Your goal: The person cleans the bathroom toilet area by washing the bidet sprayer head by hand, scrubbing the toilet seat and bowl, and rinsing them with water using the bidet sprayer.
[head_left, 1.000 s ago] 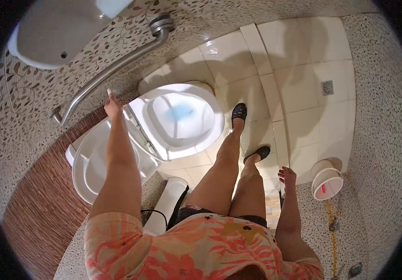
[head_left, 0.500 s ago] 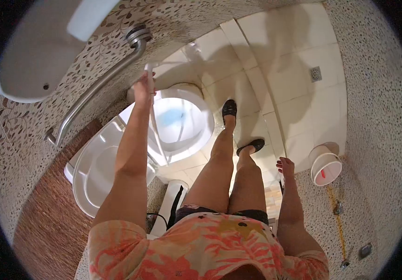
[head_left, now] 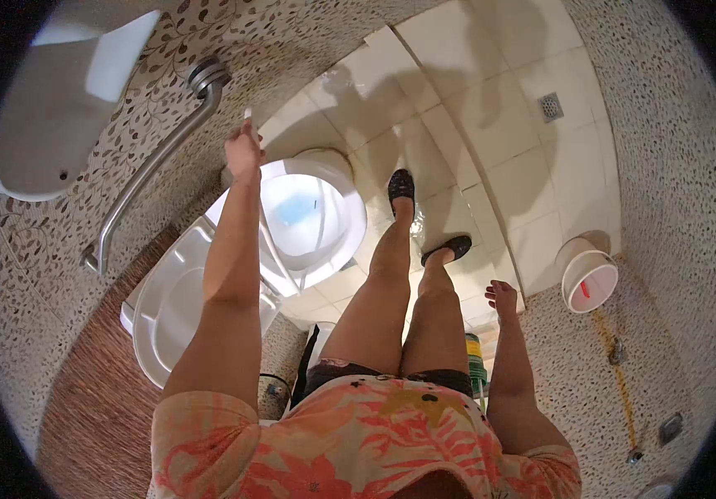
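Observation:
My left hand (head_left: 244,151) is closed around a white bidet sprayer (head_left: 248,115), above the back rim of the toilet bowl. Its white hose (head_left: 275,249) hangs down from the hand across the near side of the bowl. Blue liquid lies inside the toilet (head_left: 350,208), whose lid (head_left: 167,324) is raised. At the right, my right hand (head_left: 501,297) hangs over the floor with its fingers apart and nothing in it. A white bucket (head_left: 575,281) with a red item inside stands to the right of that hand.
A metal grab bar (head_left: 146,170) runs along the patterned left wall below a white basin (head_left: 50,116). A floor drain (head_left: 550,107) is set in the tiles beyond a low ledge (head_left: 458,141). Near my right thigh is a green container (head_left: 475,363). Yellow tubing (head_left: 616,374) runs by the right wall.
My left hand has gone from beside the bowl to above its back rim, with the sprayer and hose. The view has shifted right, and the green container has come into sight.

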Available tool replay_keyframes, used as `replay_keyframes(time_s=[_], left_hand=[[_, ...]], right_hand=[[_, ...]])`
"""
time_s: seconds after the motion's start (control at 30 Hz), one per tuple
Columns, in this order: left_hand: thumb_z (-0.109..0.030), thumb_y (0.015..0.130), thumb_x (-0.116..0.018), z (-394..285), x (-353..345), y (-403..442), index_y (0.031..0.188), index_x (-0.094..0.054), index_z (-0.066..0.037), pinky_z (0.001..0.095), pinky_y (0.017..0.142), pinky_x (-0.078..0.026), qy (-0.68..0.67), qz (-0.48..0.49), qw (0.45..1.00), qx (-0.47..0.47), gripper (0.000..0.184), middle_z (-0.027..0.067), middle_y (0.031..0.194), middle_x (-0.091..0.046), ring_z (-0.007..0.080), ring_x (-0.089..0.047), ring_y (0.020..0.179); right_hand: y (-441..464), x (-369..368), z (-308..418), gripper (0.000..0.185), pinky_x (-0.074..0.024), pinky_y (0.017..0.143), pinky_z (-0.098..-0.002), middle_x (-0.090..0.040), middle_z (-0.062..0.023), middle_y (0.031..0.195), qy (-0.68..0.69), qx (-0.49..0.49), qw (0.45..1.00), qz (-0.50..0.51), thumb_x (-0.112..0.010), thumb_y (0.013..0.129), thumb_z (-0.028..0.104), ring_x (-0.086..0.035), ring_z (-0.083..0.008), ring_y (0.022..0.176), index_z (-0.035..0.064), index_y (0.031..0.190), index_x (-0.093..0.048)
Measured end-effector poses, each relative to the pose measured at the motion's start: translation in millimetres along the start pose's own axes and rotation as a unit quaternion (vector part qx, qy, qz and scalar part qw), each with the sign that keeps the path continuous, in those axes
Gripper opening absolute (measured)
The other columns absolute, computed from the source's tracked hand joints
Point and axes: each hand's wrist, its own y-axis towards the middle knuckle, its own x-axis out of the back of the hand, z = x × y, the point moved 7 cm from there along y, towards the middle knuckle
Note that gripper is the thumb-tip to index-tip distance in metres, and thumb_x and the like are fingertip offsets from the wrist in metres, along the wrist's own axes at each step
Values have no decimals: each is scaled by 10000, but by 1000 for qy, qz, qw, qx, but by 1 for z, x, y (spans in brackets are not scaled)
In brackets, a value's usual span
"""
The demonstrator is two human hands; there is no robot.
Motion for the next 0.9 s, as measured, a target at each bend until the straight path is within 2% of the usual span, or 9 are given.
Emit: replay_keyframes(time_s=[0.13, 0.2, 0.33, 0.4, 0.53, 0.63, 0.73, 0.83, 0.9], left_hand=[[-340, 854, -506, -11, -18, -12, 901, -586, -1, 278, 379, -377, -11, 53, 999, -6, 352, 75, 684, -567, 153, -492, 450], [-351, 854, -504, -20, -23, -10, 892, -589, -15, 271, 368, -353, -163, 41, 984, -61, 349, 65, 683, -563, 146, -485, 437], [-419, 845, -499, -42, -38, -25, 919, -614, -29, 276, 426, -371, -154, 61, 980, -113, 414, 54, 663, -554, 153, -491, 470], [-423, 852, -483, -49, -51, -32, 955, -606, -42, 266, 439, -358, -192, 127, 964, -133, 414, 42, 704, -544, 139, -474, 483], [-427, 857, -471, -52, -70, -38, 970, -608, -54, 251, 459, -361, -163, 164, 967, -109, 413, 29, 717, -534, 124, -474, 494], [-360, 862, -479, -44, -86, -45, 932, -616, -50, 268, 391, -352, -80, 177, 978, -76, 346, 48, 700, -551, 132, -456, 424], [-383, 845, -504, -45, -112, -65, 878, -634, -61, 267, 390, -356, -67, 235, 967, -71, 349, 54, 691, -563, 134, -448, 422], [-433, 862, -465, -34, -143, -81, 920, -623, -70, 257, 423, -351, 6, 259, 964, -61, 400, 34, 692, -544, 121, -431, 448], [-449, 844, -488, -28, -161, -98, 892, -628, -84, 271, 427, -348, -7, 263, 964, -38, 394, 37, 700, -548, 128, -429, 457]], right_hand=[[0, 1, -13, 210, -433, 512, -255, -630, -33, 789, -19, -23, 1000, -4, -543, 841, 275, -603, -118, 662, 100, 944, -601], [0, 1, -16, 198, -436, 515, -256, -629, -30, 781, -9, -22, 1000, -4, -551, 837, 264, -598, -113, 651, 98, 932, -601], [-4, 3, -19, 189, -437, 516, -254, -628, -30, 776, -13, -26, 999, -21, -552, 838, 254, -592, -110, 638, 93, 927, -600], [-4, 4, -21, 188, -437, 519, -249, -627, -32, 773, -15, -13, 1000, -17, -558, 838, 250, -587, -108, 630, 90, 928, -598], [-9, 3, -22, 199, -437, 514, -246, -630, -36, 780, 2, -13, 1000, -23, -566, 834, 256, -594, -111, 640, 90, 939, -598], [-9, 7, -33, 219, -438, 508, -246, -634, -39, 796, 8, -12, 1000, -23, -571, 830, 266, -602, -114, 657, 87, 954, -597], [-10, 6, -39, 243, -439, 505, -247, -638, -38, 804, 9, -23, 999, -23, -573, 829, 278, -609, -118, 665, 81, 969, -599], [-12, 10, -50, 247, -441, 510, -250, -638, -38, 805, 19, 0, 1000, -9, -577, 825, 277, -611, -120, 671, 79, 971, -600], [-11, 13, -56, 254, -442, 522, -250, -639, -39, 812, 16, -8, 1000, -5, -575, 825, 281, -613, -121, 684, 73, 970, -599]])
